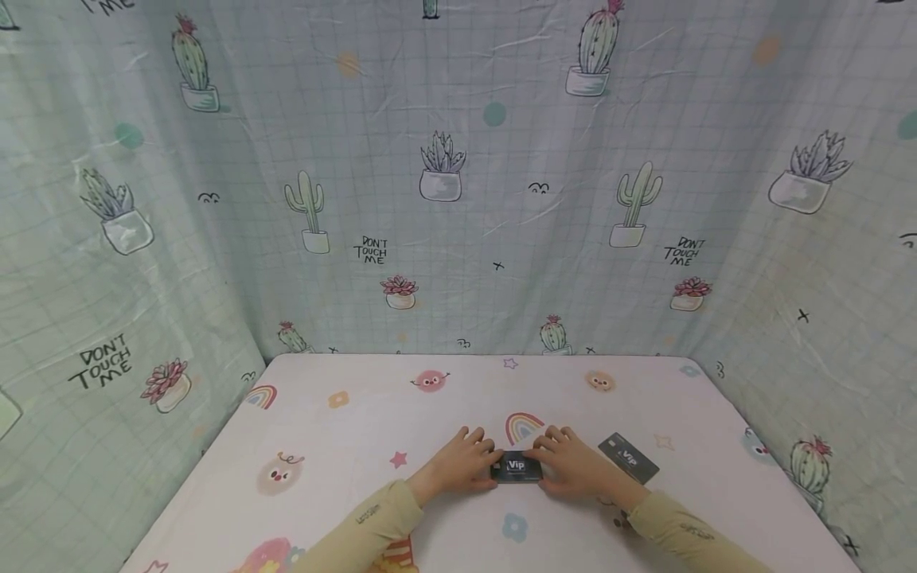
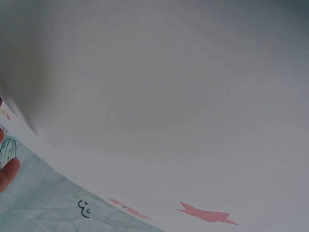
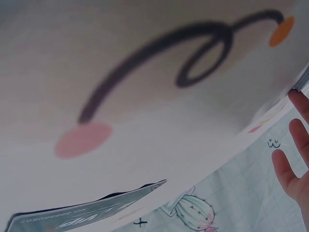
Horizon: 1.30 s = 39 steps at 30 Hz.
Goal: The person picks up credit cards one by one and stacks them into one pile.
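Observation:
A dark card with "Vip" printed on it [image 1: 517,468] is between my two hands near the middle of the table. My left hand [image 1: 463,461] pinches its left end, and my right hand [image 1: 571,465] grips the right end. The fingertips cover both short edges of the card. In the right wrist view, a fingertip [image 3: 298,100] touches a thin grey edge at the far right. The left wrist view catches only a bit of the left fingers [image 2: 8,173]. Another dark "Vip" card [image 1: 629,458] lies slanted on the table, just beyond my right hand.
The white table [image 1: 344,446] is printed with rainbows, stars and smiling faces. A pale green curtain [image 1: 458,302] with cactus drawings hangs behind it and along both sides.

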{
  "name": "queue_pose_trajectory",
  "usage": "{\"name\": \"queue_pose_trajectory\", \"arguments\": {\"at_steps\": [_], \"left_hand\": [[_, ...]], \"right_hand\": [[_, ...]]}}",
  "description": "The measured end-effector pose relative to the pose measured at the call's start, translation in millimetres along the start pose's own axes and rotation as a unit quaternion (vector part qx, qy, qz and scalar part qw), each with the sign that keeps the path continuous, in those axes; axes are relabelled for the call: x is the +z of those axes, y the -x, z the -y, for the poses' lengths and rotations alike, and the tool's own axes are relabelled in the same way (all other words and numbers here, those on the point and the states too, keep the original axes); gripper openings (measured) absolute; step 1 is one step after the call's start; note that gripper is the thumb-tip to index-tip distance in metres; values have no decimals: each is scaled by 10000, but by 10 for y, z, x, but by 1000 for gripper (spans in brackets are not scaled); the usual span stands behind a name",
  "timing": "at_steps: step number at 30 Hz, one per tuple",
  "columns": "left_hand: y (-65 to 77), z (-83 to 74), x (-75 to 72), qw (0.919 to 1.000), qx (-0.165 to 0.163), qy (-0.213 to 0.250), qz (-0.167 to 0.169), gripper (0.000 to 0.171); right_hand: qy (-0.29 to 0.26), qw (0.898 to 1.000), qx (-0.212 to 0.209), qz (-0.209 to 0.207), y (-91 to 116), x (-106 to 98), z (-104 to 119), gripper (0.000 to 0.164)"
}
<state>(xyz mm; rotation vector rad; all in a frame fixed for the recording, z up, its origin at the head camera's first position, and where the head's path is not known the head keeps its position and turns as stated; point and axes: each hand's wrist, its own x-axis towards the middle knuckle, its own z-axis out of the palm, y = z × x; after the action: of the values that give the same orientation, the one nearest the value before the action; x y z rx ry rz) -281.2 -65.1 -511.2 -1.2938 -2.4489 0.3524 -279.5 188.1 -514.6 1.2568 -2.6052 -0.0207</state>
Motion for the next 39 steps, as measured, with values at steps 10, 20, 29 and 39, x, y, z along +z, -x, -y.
{"name": "queue_pose_trajectory", "arguments": {"at_steps": [10, 20, 29, 39], "left_hand": [[-2, 3, 38, 9998, 67, -67, -171, 46], [-15, 29, 38, 9999, 51, 61, -116, 46], [-21, 39, 29, 9998, 30, 149, -87, 48], [-12, 33, 54, 9995, -3, 312, 40, 51]], "right_hand": [[-178, 9997, 158, 73, 1, -14, 2, 48], [-426, 9979, 374, 318, -12, -20, -22, 49], [-551, 9969, 429, 360, -20, -35, -15, 50], [-641, 9958, 501, 430, 14, -43, -3, 53]]}}
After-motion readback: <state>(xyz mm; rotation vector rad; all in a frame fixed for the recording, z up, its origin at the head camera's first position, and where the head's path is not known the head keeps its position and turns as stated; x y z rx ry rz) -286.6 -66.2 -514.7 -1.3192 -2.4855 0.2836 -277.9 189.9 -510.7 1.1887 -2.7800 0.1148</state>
